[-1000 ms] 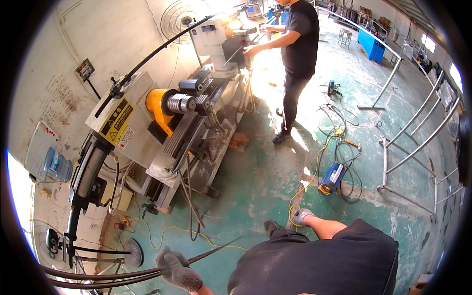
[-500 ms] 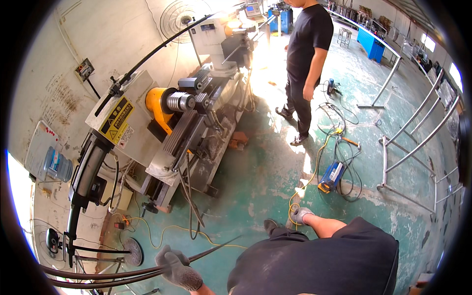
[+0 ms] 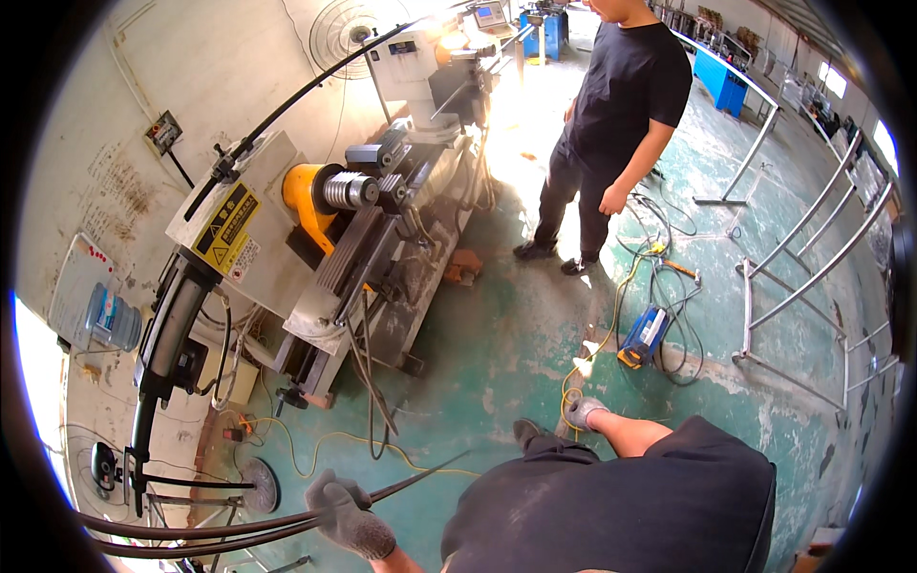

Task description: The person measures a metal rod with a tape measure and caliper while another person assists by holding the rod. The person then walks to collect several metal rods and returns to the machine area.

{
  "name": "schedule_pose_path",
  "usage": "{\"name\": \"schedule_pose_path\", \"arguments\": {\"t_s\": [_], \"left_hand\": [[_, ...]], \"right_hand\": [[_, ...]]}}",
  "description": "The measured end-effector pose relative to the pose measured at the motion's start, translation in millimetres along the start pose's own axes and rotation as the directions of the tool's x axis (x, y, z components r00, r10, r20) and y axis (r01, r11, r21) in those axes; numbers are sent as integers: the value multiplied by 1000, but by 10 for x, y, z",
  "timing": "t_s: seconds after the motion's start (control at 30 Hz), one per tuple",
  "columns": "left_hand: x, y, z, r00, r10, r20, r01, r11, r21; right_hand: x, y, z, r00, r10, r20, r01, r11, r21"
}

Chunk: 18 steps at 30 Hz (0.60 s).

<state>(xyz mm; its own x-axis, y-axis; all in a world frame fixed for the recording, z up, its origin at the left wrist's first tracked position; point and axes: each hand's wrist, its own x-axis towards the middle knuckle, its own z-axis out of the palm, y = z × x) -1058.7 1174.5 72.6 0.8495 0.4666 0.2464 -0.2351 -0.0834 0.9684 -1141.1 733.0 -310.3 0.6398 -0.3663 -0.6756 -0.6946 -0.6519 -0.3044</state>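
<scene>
My left hand, in a grey knit glove, is closed around a pair of long dark metal rods. The rods run out past the left rim of the picture; their other end tapers to a point over the floor on the right of the hand. My right hand, gloved the same way, hangs low beside my dark-clothed body with its fingers curled. Nothing shows in it. A yellow cable on the floor passes close behind that hand.
A lathe-like machine with an orange guard stands along the left wall. A person in black stands beyond me. Cables and a blue-and-yellow power unit lie on the green floor. Metal frames stand at the right; a water bottle is at the left.
The other person has stepped nearer and slightly right. My left hand and the rods have shifted a little; the grip stays closed. My right hand has hardly moved.
</scene>
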Motion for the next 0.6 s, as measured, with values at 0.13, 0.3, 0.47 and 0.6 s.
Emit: {"name": "schedule_pose_path", "arguments": {"t_s": [0.13, 0.3, 0.47, 0.6], "left_hand": [[-17, 79, 19, 1000, -12, -18, 11, 1000, -10], [-34, 49, -20, 999, -28, -20, 29, 1000, 9], [-16, -46, -108, 1000, -29, -1, 29, 999, -18], [18, -50, -114, 1000, -12, 2, 12, 1000, -12]], "right_hand": [[23, 18, 50, 998, -28, -50, 26, 999, -42], [-121, -38, -12, 1000, 22, 12, -23, 999, 25], [-135, 1, 40, 1000, 17, 4, -17, 1000, 4], [-137, 59, 100, 1000, 13, 5, -13, 1000, -1]]}}
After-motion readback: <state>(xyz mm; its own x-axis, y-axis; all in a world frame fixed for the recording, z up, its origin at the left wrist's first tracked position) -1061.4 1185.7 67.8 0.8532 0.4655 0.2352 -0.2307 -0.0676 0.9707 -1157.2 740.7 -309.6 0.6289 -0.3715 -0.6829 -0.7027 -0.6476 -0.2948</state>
